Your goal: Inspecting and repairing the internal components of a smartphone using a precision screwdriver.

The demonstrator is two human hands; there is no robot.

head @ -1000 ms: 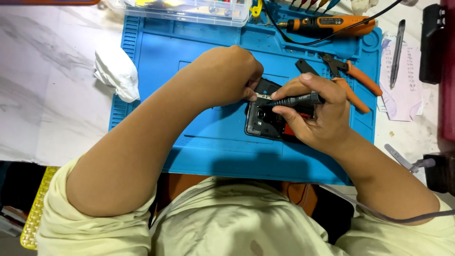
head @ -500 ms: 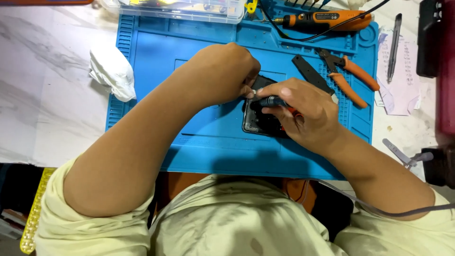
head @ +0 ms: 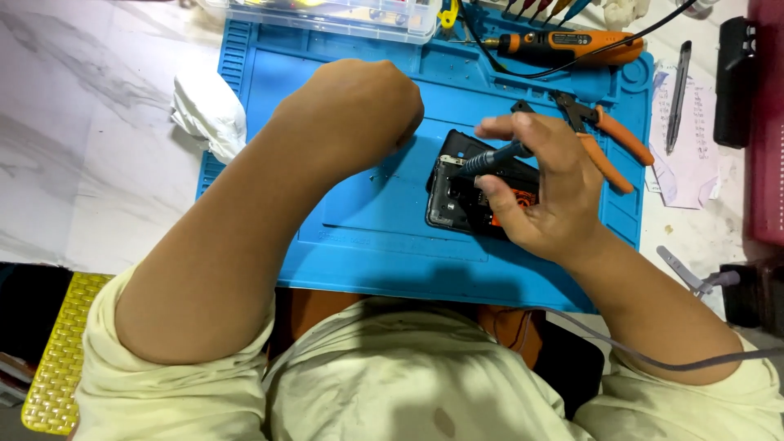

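An opened black phone [head: 457, 196] lies on the blue work mat [head: 367, 229], its inner parts showing. My right hand [head: 547, 188] rests over the phone's right side and grips a small dark screwdriver [head: 490, 159] whose tip points down-left at the phone's upper left corner. My left hand [head: 367, 106] is a closed fist on the mat just left of the phone; I cannot see anything inside it. The phone's right part is hidden under my right hand.
Orange-handled pliers [head: 608, 139] lie right of the phone. An orange powered tool [head: 563, 45] with a black cable lies at the mat's top. A clear parts box [head: 343, 16] sits top centre, a crumpled white cloth [head: 208, 114] at the mat's left edge, tweezers [head: 678, 94] on paper at right.
My left hand has pulled away from the phone to the left. My right hand has lifted slightly, and the phone's left half is now uncovered.
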